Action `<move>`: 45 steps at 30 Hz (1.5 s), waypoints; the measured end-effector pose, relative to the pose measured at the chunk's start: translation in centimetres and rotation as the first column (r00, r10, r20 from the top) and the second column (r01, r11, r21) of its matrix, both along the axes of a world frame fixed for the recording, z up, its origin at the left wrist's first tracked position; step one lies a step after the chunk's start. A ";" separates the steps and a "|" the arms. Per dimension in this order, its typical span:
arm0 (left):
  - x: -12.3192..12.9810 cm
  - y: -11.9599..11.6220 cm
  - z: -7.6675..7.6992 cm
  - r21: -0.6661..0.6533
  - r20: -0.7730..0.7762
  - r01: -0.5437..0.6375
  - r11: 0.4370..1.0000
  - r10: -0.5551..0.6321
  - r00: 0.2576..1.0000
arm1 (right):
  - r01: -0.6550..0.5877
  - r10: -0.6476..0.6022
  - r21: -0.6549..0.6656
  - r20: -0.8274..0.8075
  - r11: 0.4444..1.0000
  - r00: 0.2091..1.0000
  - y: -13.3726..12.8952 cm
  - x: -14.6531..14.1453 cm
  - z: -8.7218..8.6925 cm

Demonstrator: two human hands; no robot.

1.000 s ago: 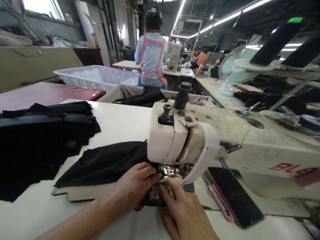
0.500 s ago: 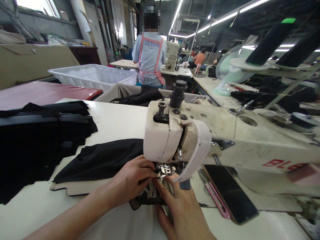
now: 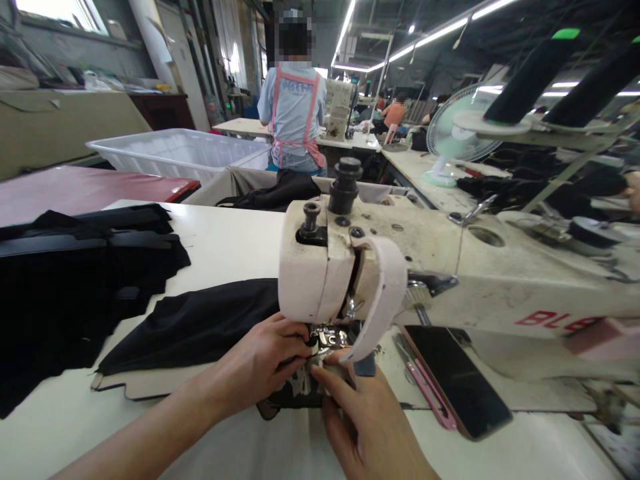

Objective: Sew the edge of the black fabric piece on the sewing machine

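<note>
My left hand (image 3: 270,350) is closed, its fingertips pinching fabric just left of the metal presser foot (image 3: 329,338) of a white sewing machine (image 3: 307,280). My right hand (image 3: 375,420) is in front of the foot, thumb and fingers bent around a camouflage-patterned fabric piece (image 3: 299,393) with a dark edge. Its fingertips lie close to the left hand's, partly behind the machine's curved white guard (image 3: 385,293). Black fabric (image 3: 200,320) extends left from under the machine head, over a beige piece (image 3: 145,385) with dark edging. The needle is hidden.
A pile of black fabric pieces (image 3: 75,300) lies at left. Right of my hands are a phone (image 3: 460,383) and pink-handled thread snips (image 3: 433,393). Behind the machine are a white plastic bin (image 3: 175,150), a seated person (image 3: 295,113), a fan (image 3: 457,130) and thread cones (image 3: 533,77).
The view has shifted slightly, so the machine and phone sit a little further left. My right hand's index finger and thumb have moved slightly; the left hand keeps its pinch beside the presser foot.
</note>
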State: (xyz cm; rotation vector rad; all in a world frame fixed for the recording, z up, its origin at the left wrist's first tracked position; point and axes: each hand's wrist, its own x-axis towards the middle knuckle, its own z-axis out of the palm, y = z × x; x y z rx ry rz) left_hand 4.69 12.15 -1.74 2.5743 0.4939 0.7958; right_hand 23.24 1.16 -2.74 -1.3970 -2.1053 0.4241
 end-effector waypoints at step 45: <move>0.9 -0.1 -1.7 -0.211 0.079 -0.164 0.964 0.184 0.980 | 0.042 -0.059 0.100 0.175 0.994 0.983 0.8 0.9 -1.6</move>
